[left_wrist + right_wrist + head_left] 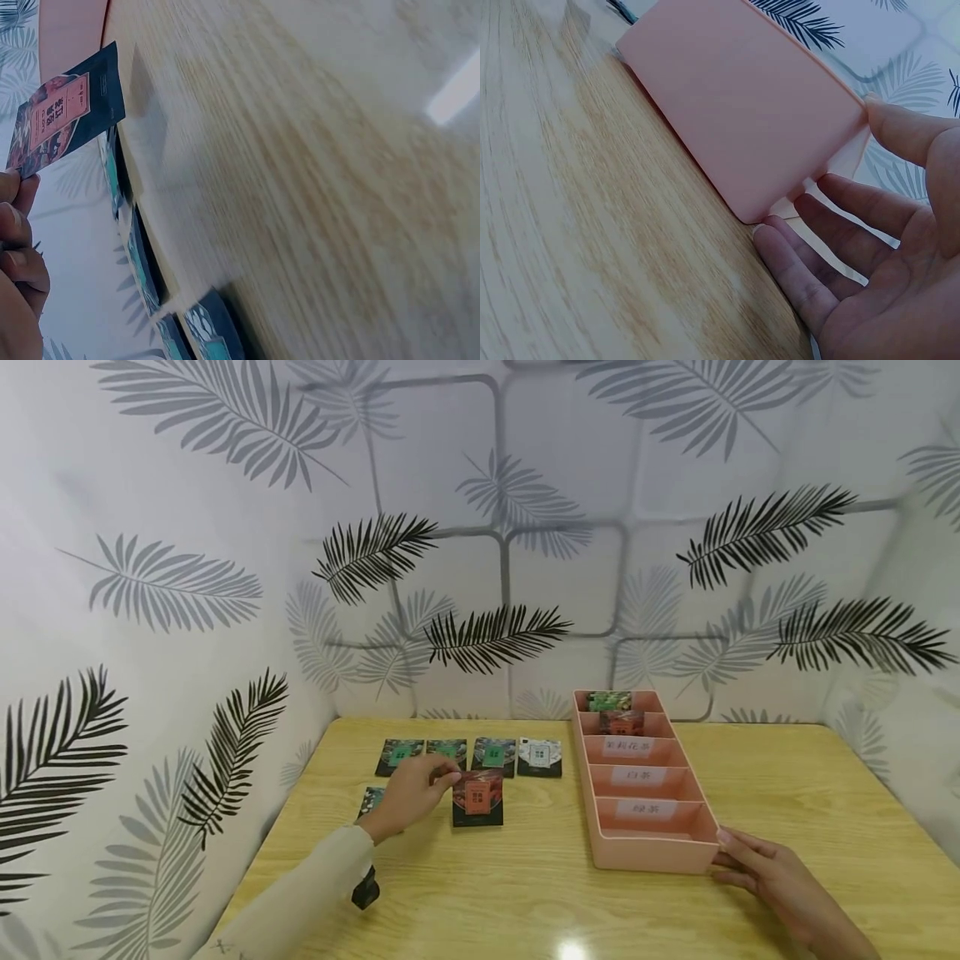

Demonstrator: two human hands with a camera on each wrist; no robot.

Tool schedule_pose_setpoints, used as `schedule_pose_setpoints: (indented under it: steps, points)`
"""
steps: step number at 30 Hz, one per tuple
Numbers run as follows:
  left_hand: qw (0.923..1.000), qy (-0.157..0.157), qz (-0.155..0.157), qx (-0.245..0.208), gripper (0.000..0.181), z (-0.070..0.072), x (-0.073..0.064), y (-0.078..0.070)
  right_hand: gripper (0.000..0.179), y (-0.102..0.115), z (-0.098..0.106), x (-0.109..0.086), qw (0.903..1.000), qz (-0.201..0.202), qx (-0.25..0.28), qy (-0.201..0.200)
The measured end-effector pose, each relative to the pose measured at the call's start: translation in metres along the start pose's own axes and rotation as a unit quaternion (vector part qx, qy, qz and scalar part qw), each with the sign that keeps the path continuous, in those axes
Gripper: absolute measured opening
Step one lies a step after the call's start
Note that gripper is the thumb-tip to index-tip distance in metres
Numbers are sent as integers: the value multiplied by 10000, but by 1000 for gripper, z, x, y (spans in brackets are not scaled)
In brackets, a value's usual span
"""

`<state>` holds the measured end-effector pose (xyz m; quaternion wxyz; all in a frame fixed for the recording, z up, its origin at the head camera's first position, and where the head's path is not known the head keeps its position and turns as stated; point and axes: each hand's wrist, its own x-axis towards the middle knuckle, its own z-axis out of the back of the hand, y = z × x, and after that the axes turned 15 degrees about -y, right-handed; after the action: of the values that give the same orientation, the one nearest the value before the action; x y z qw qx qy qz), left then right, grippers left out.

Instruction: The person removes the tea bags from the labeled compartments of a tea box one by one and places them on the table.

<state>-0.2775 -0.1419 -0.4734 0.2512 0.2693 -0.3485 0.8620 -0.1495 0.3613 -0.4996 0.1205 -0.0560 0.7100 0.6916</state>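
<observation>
In the head view my left hand [412,792] pinches a black and red tea packet [477,799] by its upper left edge. The left wrist view shows the packet [64,112] tilted above the wood tabletop, thumb and fingertips at one corner. At the right stands a long pink divided box [652,853] with labelled compartments. My right hand [765,864] touches its near right corner. In the right wrist view the thumb [900,127] lies at the rim and the other fingertips rest along the box's side [735,105], with the fingers loosely extended.
Behind the left hand lie green-labelled packets [492,757] in a row with a white one [539,757]. Another packet [371,800] is partly hidden by the left hand. The box's far compartments hold a green packet [608,702] and a red packet [621,722]. A leaf-patterned curtain [465,585] hangs behind the table.
</observation>
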Motion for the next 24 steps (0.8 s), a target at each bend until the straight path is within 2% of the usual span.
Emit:
schedule_pose_setpoints:
  steps: [6, 12, 19, 24]
  points:
    - [9999, -46, 6, 135, 7, 6, -8, 10, 53, -1, -2, -1, 9999, 56, -103, -116]
    - [9994, 77, 62, 318, 7, 11, -16, 26, 61, 0, -3, 1, 9995, 85, -203, -221]
    - [9972, 224, 217, 678, 5, 14, -21, 44, 52, -1, -3, 0, 9997, 79, -148, -156]
    - [9955, 437, 386, 748, 7, 17, -20, 48, 48, -1, -3, 0, 9998, 117, -91, -132]
